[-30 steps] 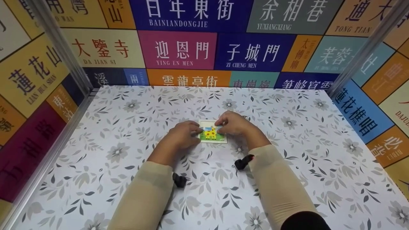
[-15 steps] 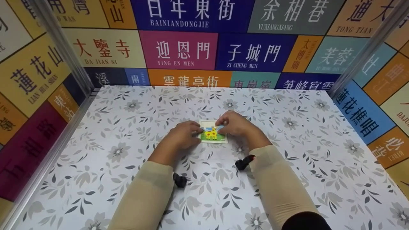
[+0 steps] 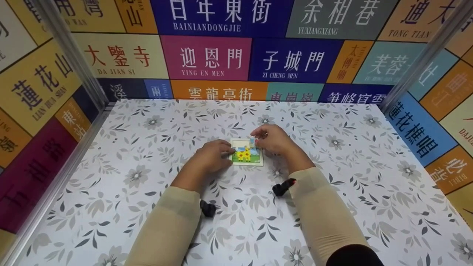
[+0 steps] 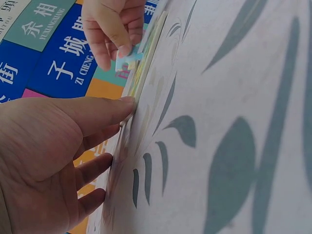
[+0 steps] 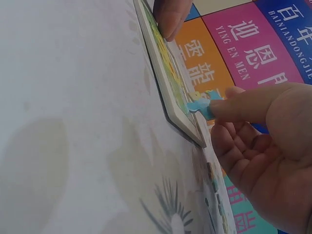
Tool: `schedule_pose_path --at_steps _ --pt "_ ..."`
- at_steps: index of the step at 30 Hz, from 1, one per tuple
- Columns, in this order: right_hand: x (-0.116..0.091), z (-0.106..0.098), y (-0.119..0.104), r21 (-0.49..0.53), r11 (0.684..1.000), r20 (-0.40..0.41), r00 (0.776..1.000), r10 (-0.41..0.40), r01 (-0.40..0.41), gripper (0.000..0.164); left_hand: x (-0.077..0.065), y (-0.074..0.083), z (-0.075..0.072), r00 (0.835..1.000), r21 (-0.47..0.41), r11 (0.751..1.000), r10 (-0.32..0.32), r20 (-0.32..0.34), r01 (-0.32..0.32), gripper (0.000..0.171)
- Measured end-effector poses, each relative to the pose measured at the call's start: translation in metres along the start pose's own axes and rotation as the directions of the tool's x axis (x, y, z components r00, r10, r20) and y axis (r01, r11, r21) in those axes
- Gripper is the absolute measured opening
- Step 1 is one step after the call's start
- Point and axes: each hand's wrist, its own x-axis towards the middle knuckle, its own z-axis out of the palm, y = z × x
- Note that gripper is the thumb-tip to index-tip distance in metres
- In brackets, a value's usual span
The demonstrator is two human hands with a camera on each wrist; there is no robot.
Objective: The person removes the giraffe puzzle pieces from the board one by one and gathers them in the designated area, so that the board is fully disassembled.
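A small jigsaw puzzle (image 3: 247,159) with a yellow giraffe on green lies flat in a pale frame, its bare upper strip showing. My left hand (image 3: 215,156) rests at the puzzle's left edge; in the left wrist view its thumb (image 4: 112,112) touches the frame and the other fingers are nearly straight. Above the puzzle's upper right corner, my right hand (image 3: 275,139) pinches a light blue puzzle piece (image 5: 204,106) between thumb and fingers. The piece is tilted up, its lower end right at the frame in the right wrist view.
The table (image 3: 147,207) has a white cover with grey flowers and leaves. Colourful walls (image 3: 207,57) with printed characters stand behind and at both sides. In the right wrist view, several small flat things (image 5: 216,187) lie beyond the frame's corner. Black wrist cameras (image 3: 282,187) jut inward.
My right hand has moved up and slightly right, lifting the blue puzzle piece from the picture's upper right part. More of the puzzle's right side shows. My left hand stays put.
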Motion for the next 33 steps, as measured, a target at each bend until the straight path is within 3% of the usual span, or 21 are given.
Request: schedule_pose_path --at_steps 11,17,24,33 --pt "0.0 0.0 0.002 0.006 1.0 -0.04 0.999 -0.018 0.019 0.027 -0.002 0.002 -0.002 1.0 0.0 1.0 -0.009 0.004 0.009 0.045" --pt "-0.005 -0.006 0.002 0.106 0.993 -0.045 0.998 -0.038 0.042 0.025 -0.002 0.001 -0.002 1.0 -0.014 1.0 -0.028 0.006 0.028 0.045" --pt "-0.01 -0.029 0.012 0.109 0.993 -0.087 0.996 -0.025 0.034 0.031 -0.003 0.001 -0.003 1.0 0.001 1.0 0.004 -0.01 -0.004 0.045" --pt "-0.018 -0.067 0.046 0.102 0.995 -0.163 0.986 0.018 -0.001 0.034 -0.003 0.002 0.0 1.0 -0.024 0.999 -0.028 0.005 0.028 0.046"
